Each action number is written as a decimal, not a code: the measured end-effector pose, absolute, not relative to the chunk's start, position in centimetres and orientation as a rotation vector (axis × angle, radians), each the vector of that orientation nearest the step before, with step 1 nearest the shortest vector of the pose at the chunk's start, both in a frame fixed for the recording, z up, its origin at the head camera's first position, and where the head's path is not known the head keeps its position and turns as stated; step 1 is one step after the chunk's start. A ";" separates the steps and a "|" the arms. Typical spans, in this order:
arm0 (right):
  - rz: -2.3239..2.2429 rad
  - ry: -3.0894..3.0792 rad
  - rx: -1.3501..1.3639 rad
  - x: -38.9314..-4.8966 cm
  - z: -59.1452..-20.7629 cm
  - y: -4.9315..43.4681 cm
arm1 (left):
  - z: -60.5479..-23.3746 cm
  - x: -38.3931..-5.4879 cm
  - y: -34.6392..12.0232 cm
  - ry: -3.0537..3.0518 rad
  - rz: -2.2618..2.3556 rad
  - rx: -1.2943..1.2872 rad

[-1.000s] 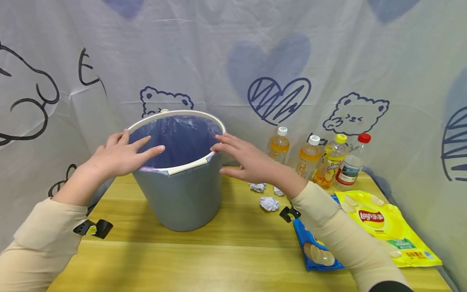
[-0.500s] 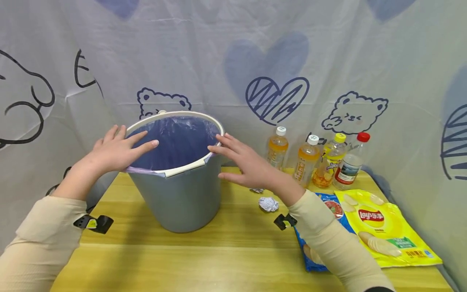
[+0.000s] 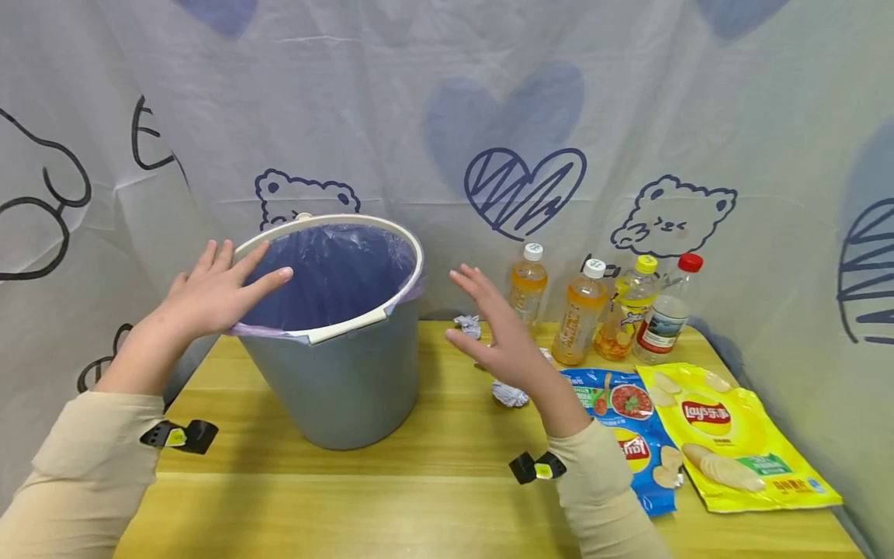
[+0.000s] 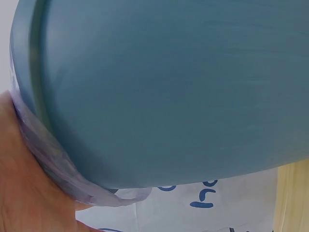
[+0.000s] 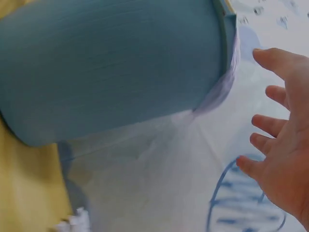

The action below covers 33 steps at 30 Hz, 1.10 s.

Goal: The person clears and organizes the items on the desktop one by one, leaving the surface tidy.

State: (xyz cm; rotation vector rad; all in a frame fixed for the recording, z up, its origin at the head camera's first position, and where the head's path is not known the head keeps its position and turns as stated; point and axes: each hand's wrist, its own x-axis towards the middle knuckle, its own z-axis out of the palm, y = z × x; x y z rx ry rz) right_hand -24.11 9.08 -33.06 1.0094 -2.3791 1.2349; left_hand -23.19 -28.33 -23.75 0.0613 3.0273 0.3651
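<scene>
The person's left hand [image 3: 209, 301] is resting, fingers spread, against the translucent purple plastic liner [image 4: 46, 147] of a round grey-blue plastic bucket [image 3: 349, 380], which is standing on the yellow wooden table [image 3: 314, 497]. The right hand [image 3: 500, 332], its fingers spread, is hovering beside the bucket and partly covering crumpled white paper balls [image 3: 511, 395] (their number is hard to make out).

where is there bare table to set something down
The widest bare patch is the wooden table's near strip, in front of the lined bin, between left sleeve and right sleeve. A smaller one lies between bin and crumpled paper balls. The right side is crowded: four bottles behind the blue and yellow Lay's bags.
</scene>
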 end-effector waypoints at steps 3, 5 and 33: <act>1.344 -2.325 0.870 -23.7 -34.9 9.6 | -23.8 -23.1 -28.3 3.038 0.364 0.059; 1.399 -2.294 0.767 -23.5 -36.1 9.9 | -23.9 -23.2 -28.2 3.040 0.361 0.059; 1.328 -2.402 0.100 -23.7 -45.4 13.2 | -24.0 -23.2 -28.3 3.028 0.364 0.085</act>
